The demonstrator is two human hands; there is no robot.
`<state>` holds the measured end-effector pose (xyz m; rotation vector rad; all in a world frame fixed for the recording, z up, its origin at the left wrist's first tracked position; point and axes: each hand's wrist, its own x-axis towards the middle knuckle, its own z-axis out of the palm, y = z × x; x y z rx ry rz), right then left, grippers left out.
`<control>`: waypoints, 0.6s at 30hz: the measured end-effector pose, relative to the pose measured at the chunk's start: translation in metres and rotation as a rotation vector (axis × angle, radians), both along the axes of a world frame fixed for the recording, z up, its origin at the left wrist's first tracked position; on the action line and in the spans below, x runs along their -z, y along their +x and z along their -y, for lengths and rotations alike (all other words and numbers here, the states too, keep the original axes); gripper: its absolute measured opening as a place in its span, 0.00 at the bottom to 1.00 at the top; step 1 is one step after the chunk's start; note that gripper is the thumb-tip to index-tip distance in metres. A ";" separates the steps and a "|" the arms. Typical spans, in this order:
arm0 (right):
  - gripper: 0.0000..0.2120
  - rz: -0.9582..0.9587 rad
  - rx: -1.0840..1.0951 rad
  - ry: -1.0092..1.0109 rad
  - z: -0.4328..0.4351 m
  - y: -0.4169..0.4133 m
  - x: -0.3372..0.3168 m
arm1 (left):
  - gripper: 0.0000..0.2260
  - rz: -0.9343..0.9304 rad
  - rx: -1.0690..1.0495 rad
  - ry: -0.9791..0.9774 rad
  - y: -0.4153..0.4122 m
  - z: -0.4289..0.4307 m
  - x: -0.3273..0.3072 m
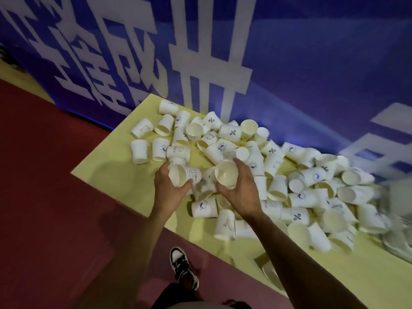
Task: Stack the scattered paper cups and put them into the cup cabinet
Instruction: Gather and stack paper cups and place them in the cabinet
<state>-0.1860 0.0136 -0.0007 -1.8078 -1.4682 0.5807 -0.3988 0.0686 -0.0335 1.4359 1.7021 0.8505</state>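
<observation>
I judge this to be the early stacking step: each of my hands has one cup and nothing is nested yet. My left hand (169, 190) grips a printed cup (186, 175) round its side, the cup tipped over with its mouth toward me and to the left. My right hand (242, 190) curls round a second cup (226, 173), whose mouth faces up at the camera. The two cups are near each other but apart, just above the yellow table (120, 175). The next move, as I see it, calls for turning the printed cup base-first and sliding it into the second cup without crushing either rim. The rest of the pile of cups (296, 175) covers the table toward the right: white paper, some with small blue prints, most lying on their sides, a few mouth-down, several overlapping. The cup cabinet is not in view, so I cannot tell where the stack must go.
</observation>
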 end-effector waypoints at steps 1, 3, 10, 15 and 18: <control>0.39 -0.006 0.033 0.012 0.015 0.014 -0.001 | 0.40 0.001 0.029 0.022 0.018 0.011 -0.005; 0.37 -0.004 0.092 0.033 0.042 0.042 -0.003 | 0.37 -0.001 0.094 0.054 0.051 0.032 -0.014; 0.33 0.038 0.244 0.041 0.103 0.130 -0.014 | 0.34 -0.021 0.323 0.104 0.152 0.055 -0.032; 0.35 0.085 0.432 0.015 0.139 0.198 -0.021 | 0.33 0.077 0.518 0.108 0.240 0.053 -0.036; 0.37 0.109 0.552 0.010 0.163 0.236 -0.028 | 0.32 0.126 0.661 0.067 0.290 0.063 -0.038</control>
